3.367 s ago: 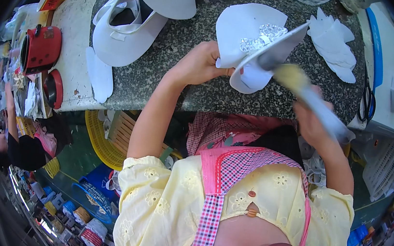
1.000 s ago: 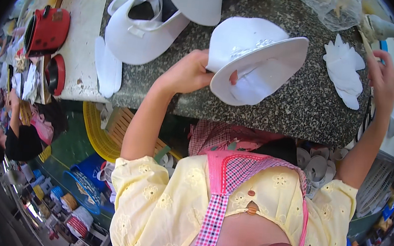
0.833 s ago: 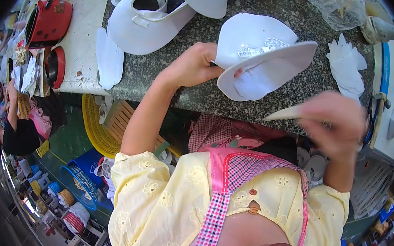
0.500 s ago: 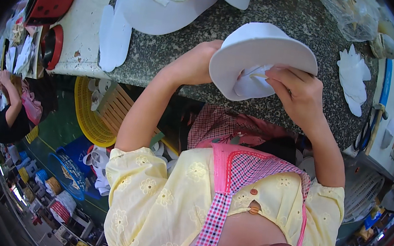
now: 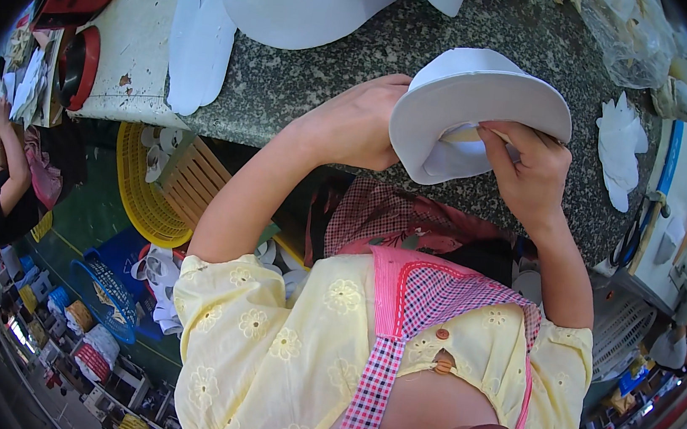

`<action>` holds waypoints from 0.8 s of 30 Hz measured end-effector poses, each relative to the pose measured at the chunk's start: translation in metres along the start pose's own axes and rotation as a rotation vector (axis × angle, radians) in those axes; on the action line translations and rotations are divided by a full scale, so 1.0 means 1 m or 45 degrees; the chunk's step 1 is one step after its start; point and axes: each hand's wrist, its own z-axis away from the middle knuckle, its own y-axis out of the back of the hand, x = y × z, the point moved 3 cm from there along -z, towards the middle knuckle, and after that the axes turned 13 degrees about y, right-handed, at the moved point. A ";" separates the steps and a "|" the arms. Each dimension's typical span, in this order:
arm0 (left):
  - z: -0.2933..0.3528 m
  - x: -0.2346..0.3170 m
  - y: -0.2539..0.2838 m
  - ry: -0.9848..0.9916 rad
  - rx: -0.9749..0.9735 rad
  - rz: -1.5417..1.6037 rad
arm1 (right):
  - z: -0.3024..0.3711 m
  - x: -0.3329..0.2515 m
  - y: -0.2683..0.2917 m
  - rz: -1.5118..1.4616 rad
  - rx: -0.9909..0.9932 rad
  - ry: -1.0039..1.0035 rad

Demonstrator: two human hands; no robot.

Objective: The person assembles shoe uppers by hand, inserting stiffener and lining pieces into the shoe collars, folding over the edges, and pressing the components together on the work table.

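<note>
A white brimmed cap (image 5: 477, 86) is held up over the near edge of the dark speckled table (image 5: 289, 98), its hollow underside turned towards me. My left hand (image 5: 362, 123) is closed at the cap's left side, its fingertips hidden behind the brim. My right hand (image 5: 533, 164) pinches the inner edge of the cap, thumb and fingers pressed together at the opening. A pale strip (image 5: 465, 133) shows inside the cap by the right fingertips. Beyond my hands lies a white sun visor (image 5: 307, 15).
Flat white pieces (image 5: 202, 42) lie left on the table, a white stack (image 5: 619, 153) right. A clear plastic bag (image 5: 627, 35) is at the far right, dark-handled scissors (image 5: 628, 244) by the right edge. Below left stands a yellow basket (image 5: 128, 190). Another person (image 5: 9, 176) works further left.
Both hands and the cap have shifted slightly to the right, and the cap has tilted a little. The right fingers stay at its inner edge. My view of the table has shifted slightly.
</note>
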 end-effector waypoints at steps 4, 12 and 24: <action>0.000 0.002 0.001 -0.036 0.024 -0.012 | 0.001 -0.001 0.002 -0.096 -0.018 -0.148; 0.000 0.000 -0.002 -0.067 0.052 -0.018 | 0.004 0.002 -0.006 0.084 0.014 -0.051; -0.006 -0.005 -0.010 -0.115 0.100 -0.101 | 0.008 0.009 -0.014 0.277 -0.032 -0.057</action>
